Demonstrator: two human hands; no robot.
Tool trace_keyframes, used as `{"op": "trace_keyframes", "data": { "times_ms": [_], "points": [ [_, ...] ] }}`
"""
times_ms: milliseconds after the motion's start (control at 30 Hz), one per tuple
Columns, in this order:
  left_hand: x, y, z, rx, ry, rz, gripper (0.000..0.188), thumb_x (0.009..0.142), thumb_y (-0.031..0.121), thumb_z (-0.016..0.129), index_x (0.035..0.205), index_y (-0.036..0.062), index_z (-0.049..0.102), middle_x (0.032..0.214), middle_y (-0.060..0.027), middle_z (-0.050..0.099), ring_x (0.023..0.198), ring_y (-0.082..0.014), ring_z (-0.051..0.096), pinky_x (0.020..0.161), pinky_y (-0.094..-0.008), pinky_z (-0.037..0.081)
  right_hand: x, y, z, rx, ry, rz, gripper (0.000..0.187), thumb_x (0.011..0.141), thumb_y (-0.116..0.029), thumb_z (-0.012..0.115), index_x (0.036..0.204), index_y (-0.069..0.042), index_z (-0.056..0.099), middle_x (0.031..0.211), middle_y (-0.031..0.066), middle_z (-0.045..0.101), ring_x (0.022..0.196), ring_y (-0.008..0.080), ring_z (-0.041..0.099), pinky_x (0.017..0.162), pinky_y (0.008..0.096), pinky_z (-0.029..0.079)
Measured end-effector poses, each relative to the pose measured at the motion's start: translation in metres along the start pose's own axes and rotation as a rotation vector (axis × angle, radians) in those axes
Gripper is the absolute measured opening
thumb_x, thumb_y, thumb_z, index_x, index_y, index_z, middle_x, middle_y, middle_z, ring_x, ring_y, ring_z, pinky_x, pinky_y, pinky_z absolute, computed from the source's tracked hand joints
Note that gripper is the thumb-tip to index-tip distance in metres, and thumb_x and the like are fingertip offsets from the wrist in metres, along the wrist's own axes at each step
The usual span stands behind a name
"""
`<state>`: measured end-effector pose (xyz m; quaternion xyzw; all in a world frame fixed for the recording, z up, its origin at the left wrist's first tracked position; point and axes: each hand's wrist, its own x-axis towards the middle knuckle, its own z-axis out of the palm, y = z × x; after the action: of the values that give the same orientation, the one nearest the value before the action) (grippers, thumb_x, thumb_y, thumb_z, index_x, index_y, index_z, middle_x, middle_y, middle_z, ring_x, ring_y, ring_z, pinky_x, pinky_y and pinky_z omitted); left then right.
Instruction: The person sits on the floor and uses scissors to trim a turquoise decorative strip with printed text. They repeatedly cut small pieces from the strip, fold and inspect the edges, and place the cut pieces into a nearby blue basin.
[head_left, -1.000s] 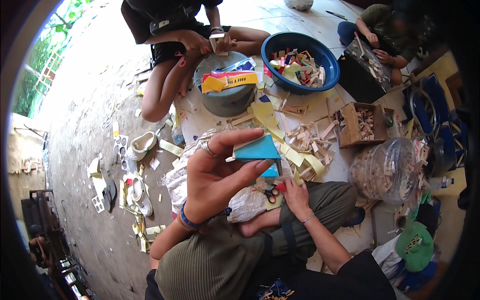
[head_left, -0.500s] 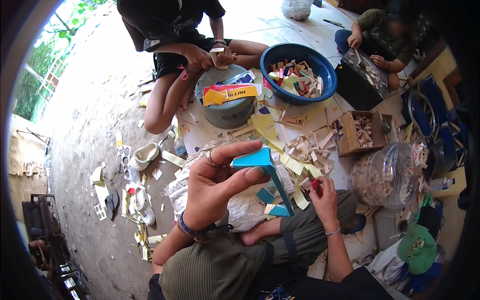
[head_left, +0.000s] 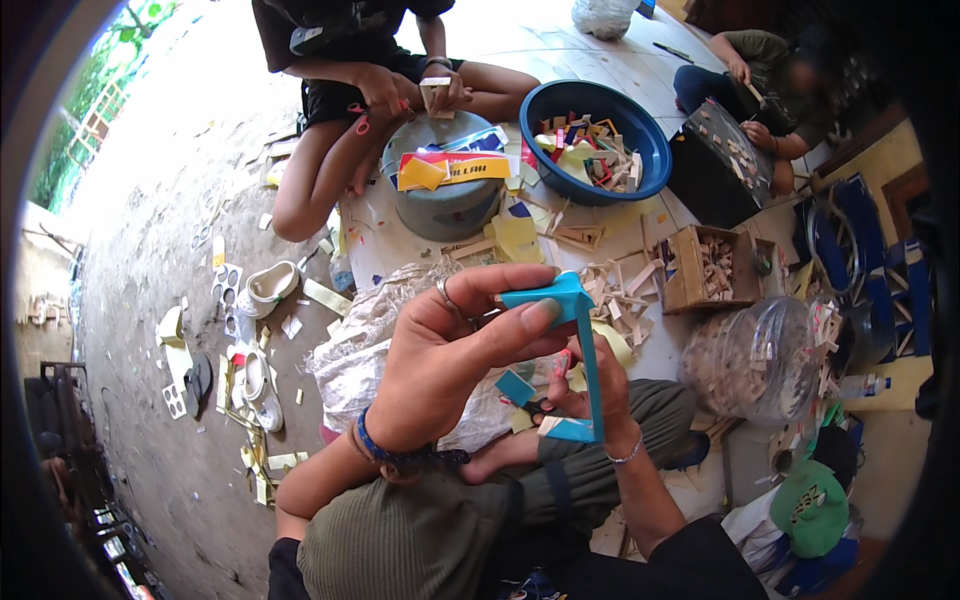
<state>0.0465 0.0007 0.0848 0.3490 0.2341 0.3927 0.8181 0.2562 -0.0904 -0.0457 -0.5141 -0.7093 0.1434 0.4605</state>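
Observation:
My left hand [head_left: 455, 350] pinches a turquoise bracket-shaped piece [head_left: 590, 370], apparently wood covered in paper, between thumb and fingers. Its long strip hangs down, with a short arm at the top and another at the bottom. Behind that strip, my right hand [head_left: 607, 400] is raised close to it, with a small red object [head_left: 563, 362] at its fingers. The piece partly covers this hand, and the red object's kind is unclear. Beyond both hands lies a whitish woven sack [head_left: 350, 345], above my crossed legs.
Across from me a person holds red-handled scissors [head_left: 362, 122] beside an upturned grey tub [head_left: 445, 215] bearing coloured cards. A blue basin [head_left: 660, 180] holds wooden pieces. To the right stand a wooden box [head_left: 690, 270] and a clear plastic container [head_left: 760, 355]. Another person works at a black box [head_left: 705, 165].
My right hand has come up and left from beside my knee to the turquoise piece. The left hand has moved slightly right, still pinching the piece.

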Motion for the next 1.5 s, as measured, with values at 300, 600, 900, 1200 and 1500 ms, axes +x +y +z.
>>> {"op": "trace_keyframes", "data": {
  "times_ms": [300, 600, 900, 1200, 1500],
  "points": [
    [0.003, -0.006, -0.002, 0.051, -0.016, 0.045, 0.034, 0.097, 0.004, 0.071, 0.130, -0.0026, 0.063, 0.122, -0.0155, 0.071, 0.111, -0.0239, 0.071, 0.097, -0.0424, 0.062, 0.014, -0.002, -0.007, -0.067, 0.055, -0.132, 0.064, 0.086, -0.035, 0.082, 0.139, -0.009, 0.056, 0.120, 0.0161, 0.066, 0.104, 0.0337, 0.068, 0.085, 0.0421, 0.057],
    [0.001, -0.006, -0.002, 0.045, -0.075, 0.056, 0.033, 0.096, 0.004, 0.075, 0.128, -0.0025, 0.067, 0.120, -0.0120, 0.073, 0.109, -0.0148, 0.071, 0.095, -0.0280, 0.057, 0.022, -0.014, -0.003, -0.132, 0.161, -0.183, 0.054, 0.087, -0.023, 0.083, 0.133, -0.003, 0.064, 0.115, 0.0166, 0.069, 0.099, 0.0311, 0.072, 0.083, 0.0388, 0.059],
    [0.001, -0.008, -0.002, 0.005, -0.060, 0.055, 0.034, 0.094, 0.000, 0.075, 0.126, -0.0039, 0.067, 0.117, -0.0123, 0.074, 0.104, -0.0142, 0.072, 0.091, -0.0274, 0.059, 0.024, -0.021, 0.009, -0.124, 0.253, -0.158, 0.058, 0.082, -0.011, 0.080, 0.136, 0.001, 0.063, 0.114, 0.0187, 0.070, 0.094, 0.0295, 0.073, 0.079, 0.0367, 0.061],
    [0.001, -0.011, 0.000, 0.049, -0.058, 0.090, 0.034, 0.094, -0.003, 0.074, 0.127, -0.0061, 0.065, 0.107, -0.0123, 0.076, 0.089, -0.0118, 0.073, 0.076, -0.0241, 0.060, 0.017, -0.013, 0.033, -0.035, 0.319, -0.084, 0.054, 0.085, -0.010, 0.077, 0.136, -0.001, 0.063, 0.114, 0.0191, 0.070, 0.094, 0.0306, 0.074, 0.078, 0.0370, 0.062],
    [0.001, -0.012, 0.001, 0.071, -0.046, 0.087, 0.034, 0.095, -0.002, 0.073, 0.127, -0.0061, 0.065, 0.104, -0.0112, 0.076, 0.083, -0.0089, 0.071, 0.069, -0.0216, 0.057, 0.008, -0.007, 0.038, -0.004, 0.326, -0.015, 0.048, 0.090, -0.012, 0.074, 0.136, -0.003, 0.063, 0.113, 0.0196, 0.070, 0.093, 0.0319, 0.074, 0.078, 0.0375, 0.062]
  ]
}}
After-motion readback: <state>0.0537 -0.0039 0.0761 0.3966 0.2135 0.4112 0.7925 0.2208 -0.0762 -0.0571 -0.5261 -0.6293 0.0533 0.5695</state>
